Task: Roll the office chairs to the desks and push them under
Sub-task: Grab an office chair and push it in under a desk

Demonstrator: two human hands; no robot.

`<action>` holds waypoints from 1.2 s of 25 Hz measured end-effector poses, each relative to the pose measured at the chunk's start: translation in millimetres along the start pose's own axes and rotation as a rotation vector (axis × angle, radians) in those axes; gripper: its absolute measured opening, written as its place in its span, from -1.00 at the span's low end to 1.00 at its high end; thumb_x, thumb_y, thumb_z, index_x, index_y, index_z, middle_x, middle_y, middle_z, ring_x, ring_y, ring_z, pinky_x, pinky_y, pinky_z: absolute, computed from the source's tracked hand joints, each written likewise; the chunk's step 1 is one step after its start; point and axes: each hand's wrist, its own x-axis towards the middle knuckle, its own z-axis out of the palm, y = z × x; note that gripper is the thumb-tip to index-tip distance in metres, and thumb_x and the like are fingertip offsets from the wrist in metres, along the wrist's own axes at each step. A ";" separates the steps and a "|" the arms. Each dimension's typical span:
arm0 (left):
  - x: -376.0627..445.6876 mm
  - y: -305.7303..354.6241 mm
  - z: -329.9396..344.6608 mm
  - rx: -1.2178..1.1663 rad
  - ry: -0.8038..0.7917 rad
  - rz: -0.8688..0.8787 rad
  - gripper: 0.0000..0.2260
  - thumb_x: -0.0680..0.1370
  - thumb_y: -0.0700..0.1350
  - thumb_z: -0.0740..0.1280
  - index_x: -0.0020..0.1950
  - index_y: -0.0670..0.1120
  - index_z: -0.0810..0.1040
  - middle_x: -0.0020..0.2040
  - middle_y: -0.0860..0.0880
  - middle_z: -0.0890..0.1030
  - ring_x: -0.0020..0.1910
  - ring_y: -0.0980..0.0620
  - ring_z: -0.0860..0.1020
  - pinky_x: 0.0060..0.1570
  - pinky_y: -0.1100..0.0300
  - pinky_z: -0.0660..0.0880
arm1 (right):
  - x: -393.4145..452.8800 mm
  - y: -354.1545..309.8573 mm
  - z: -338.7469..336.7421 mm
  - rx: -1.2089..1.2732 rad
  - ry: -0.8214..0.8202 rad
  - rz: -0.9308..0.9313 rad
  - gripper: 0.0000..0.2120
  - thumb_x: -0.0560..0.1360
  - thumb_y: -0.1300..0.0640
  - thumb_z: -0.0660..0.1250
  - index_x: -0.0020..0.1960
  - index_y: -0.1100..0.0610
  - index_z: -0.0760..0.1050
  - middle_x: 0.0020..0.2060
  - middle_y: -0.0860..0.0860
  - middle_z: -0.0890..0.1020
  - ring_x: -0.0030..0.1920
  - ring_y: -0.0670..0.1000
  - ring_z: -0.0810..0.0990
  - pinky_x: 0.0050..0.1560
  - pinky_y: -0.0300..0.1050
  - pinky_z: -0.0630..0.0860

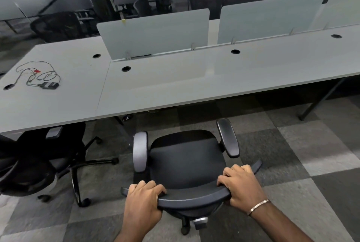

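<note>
A black office chair (187,160) stands on the carpet just in front of me, its seat facing the long grey desk (194,84). My left hand (142,204) grips the left end of the chair's curved backrest top. My right hand (241,187), with a bracelet at the wrist, grips the right end of the same rim. The seat's front edge is a short way from the desk's near edge and not under it. Both armrests (228,137) sit lower than the desk top.
A second black mesh chair (39,160) sits at the left, partly under the desk, its wheeled base spreading towards mine. A cable and adapter (41,78) lie on the desk's left part. Frosted dividers (155,31) line the desk's back. A slanted desk leg (319,101) stands at right.
</note>
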 end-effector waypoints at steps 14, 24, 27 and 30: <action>103.2 -39.4 -24.0 0.054 0.048 -0.028 -0.76 0.25 -0.01 0.40 -0.09 0.17 0.60 -0.23 0.17 0.49 -0.21 0.07 0.45 -0.12 0.11 0.35 | 107.4 5.4 -10.4 -0.012 -0.051 0.104 -0.69 0.35 -0.08 0.42 0.10 -0.19 0.59 -0.07 -0.19 0.53 0.03 -0.05 0.50 0.05 -0.03 0.28; 195.5 -101.8 -42.7 0.005 0.015 0.034 -0.67 0.15 -0.08 0.45 -0.14 0.19 0.57 -0.28 0.21 0.46 -0.26 0.11 0.43 -0.14 0.19 0.33 | 210.2 -2.1 -18.9 0.016 -0.036 0.162 -0.68 0.29 -0.07 0.45 0.04 -0.21 0.61 -0.12 -0.21 0.51 -0.03 -0.07 0.50 0.04 -0.06 0.31; 219.0 -118.8 -50.7 0.007 0.005 0.066 -0.63 0.08 -0.10 0.45 -0.16 0.19 0.58 -0.29 0.21 0.46 -0.30 0.11 0.42 -0.17 0.19 0.40 | 233.0 -9.4 -23.2 0.032 -0.028 0.185 -0.66 0.16 -0.07 0.54 -0.07 -0.22 0.63 -0.21 -0.22 0.51 -0.13 -0.10 0.53 -0.04 -0.11 0.35; 238.9 -134.2 -55.1 0.037 0.002 0.099 -0.61 0.02 -0.09 0.47 -0.20 0.20 0.57 -0.32 0.20 0.44 -0.33 0.10 0.41 -0.22 0.18 0.42 | 251.7 -14.8 -24.2 0.059 0.015 0.161 -0.61 0.03 -0.07 0.57 -0.16 -0.22 0.62 -0.27 -0.22 0.50 -0.21 -0.11 0.54 -0.11 -0.13 0.40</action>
